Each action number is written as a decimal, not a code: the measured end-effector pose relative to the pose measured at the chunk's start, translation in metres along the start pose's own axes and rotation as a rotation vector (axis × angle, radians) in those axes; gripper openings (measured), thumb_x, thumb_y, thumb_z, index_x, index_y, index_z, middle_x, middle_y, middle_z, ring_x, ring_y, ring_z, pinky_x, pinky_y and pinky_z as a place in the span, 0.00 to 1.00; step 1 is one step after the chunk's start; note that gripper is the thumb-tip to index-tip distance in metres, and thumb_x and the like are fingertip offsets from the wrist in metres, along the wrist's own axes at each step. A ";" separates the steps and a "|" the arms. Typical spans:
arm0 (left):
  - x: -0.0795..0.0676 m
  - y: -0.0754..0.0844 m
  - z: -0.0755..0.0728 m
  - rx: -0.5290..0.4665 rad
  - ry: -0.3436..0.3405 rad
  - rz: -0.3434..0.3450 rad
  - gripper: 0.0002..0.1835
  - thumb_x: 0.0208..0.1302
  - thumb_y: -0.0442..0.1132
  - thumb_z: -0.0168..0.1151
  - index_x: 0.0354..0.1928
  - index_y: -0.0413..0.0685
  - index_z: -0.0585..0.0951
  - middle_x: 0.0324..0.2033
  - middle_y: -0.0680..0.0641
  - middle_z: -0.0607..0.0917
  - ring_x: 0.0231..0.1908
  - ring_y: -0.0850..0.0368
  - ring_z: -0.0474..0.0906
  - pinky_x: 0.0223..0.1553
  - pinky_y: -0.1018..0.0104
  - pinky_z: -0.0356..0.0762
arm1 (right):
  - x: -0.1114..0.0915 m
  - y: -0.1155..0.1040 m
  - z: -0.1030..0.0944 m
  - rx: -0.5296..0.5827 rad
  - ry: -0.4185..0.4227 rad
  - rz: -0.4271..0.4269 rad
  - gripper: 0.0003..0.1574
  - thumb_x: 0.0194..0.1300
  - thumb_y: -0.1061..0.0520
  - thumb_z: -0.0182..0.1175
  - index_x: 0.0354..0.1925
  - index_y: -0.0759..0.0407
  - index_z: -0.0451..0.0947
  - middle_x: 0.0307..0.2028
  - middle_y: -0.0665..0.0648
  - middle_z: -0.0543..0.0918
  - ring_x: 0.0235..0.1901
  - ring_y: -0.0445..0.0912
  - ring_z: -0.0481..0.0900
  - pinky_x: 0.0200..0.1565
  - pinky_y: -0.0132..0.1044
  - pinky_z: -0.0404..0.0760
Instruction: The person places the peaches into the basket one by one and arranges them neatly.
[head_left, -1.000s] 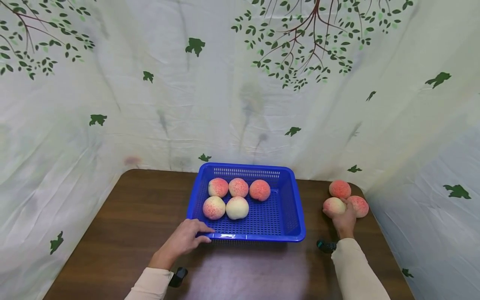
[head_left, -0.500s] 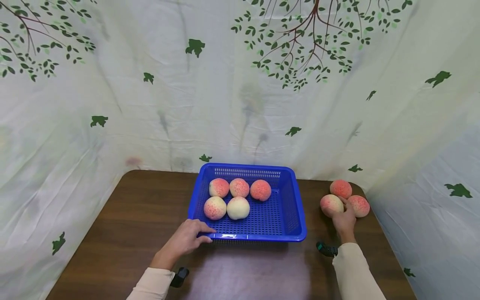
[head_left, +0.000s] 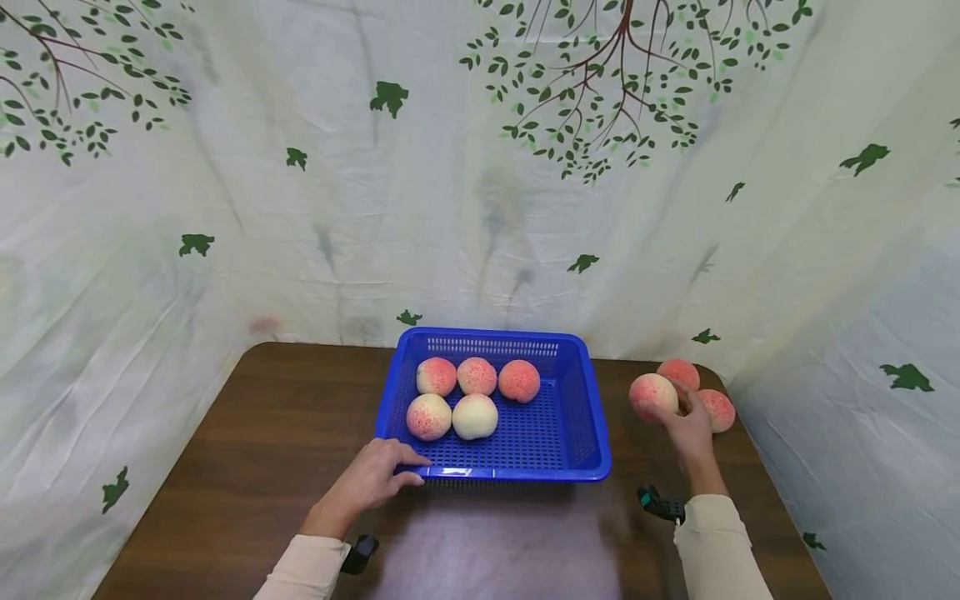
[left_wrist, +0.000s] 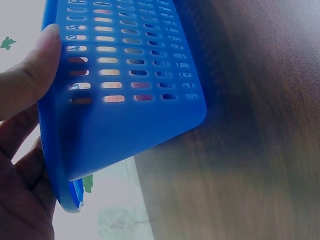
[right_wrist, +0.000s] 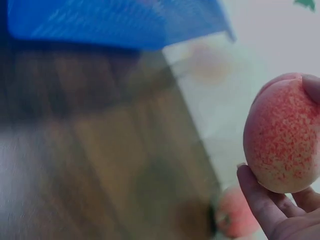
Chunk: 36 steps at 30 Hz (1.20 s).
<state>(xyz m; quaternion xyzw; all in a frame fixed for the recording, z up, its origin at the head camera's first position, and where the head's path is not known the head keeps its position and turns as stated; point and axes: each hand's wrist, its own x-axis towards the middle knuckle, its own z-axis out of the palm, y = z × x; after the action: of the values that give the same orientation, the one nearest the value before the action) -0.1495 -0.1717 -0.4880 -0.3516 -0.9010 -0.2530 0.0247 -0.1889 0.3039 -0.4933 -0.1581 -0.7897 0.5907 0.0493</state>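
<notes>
A pink-and-cream peach [head_left: 652,395] is in my right hand [head_left: 692,432], held between thumb and fingers. In the right wrist view the held peach [right_wrist: 282,137] is off the table, with fingers below it and the thumb at its top. Two redder peaches stay behind that hand: one at the back [head_left: 679,372], one to the right [head_left: 717,411]. My left hand [head_left: 375,475] grips the near-left rim of a blue plastic basket [head_left: 540,476]. The left wrist view has its thumb [left_wrist: 37,65] on the basket's outer side, fingers across the rim.
Inside the basket several peaches sit in two rows toward the left, among them a pale one [head_left: 475,417]. Its right part shows bare mesh. The brown wooden table [head_left: 247,467] ends at a leaf-printed curtain [head_left: 465,208] behind and at the sides.
My right hand has lifted the peach and moved it a little left and up, away from the other two. The left hand keeps its grip on the basket, which has not moved.
</notes>
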 end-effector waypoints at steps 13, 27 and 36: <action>0.000 0.001 0.000 -0.014 -0.019 -0.020 0.10 0.53 0.36 0.72 0.39 0.43 0.88 0.34 0.49 0.88 0.38 0.54 0.83 0.41 0.58 0.79 | -0.019 -0.039 0.023 0.022 -0.116 -0.138 0.46 0.60 0.51 0.69 0.70 0.58 0.58 0.64 0.63 0.67 0.52 0.45 0.71 0.45 0.25 0.75; 0.000 -0.001 0.001 -0.002 -0.014 -0.006 0.10 0.53 0.36 0.72 0.39 0.45 0.88 0.34 0.50 0.88 0.38 0.56 0.83 0.40 0.59 0.79 | -0.030 -0.058 0.078 0.031 -0.239 -0.252 0.44 0.54 0.62 0.72 0.66 0.61 0.64 0.58 0.65 0.73 0.48 0.49 0.74 0.46 0.34 0.75; -0.002 -0.002 0.002 0.012 0.018 0.014 0.10 0.51 0.36 0.73 0.38 0.44 0.88 0.32 0.50 0.88 0.36 0.55 0.83 0.39 0.60 0.79 | -0.028 -0.054 0.118 0.061 -0.277 -0.219 0.45 0.47 0.66 0.74 0.63 0.61 0.67 0.58 0.65 0.73 0.50 0.57 0.73 0.46 0.42 0.76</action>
<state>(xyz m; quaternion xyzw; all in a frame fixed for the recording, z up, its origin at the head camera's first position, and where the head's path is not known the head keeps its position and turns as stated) -0.1491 -0.1733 -0.4916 -0.3555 -0.8997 -0.2506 0.0367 -0.2042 0.1739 -0.4741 0.0132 -0.7833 0.6215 0.0088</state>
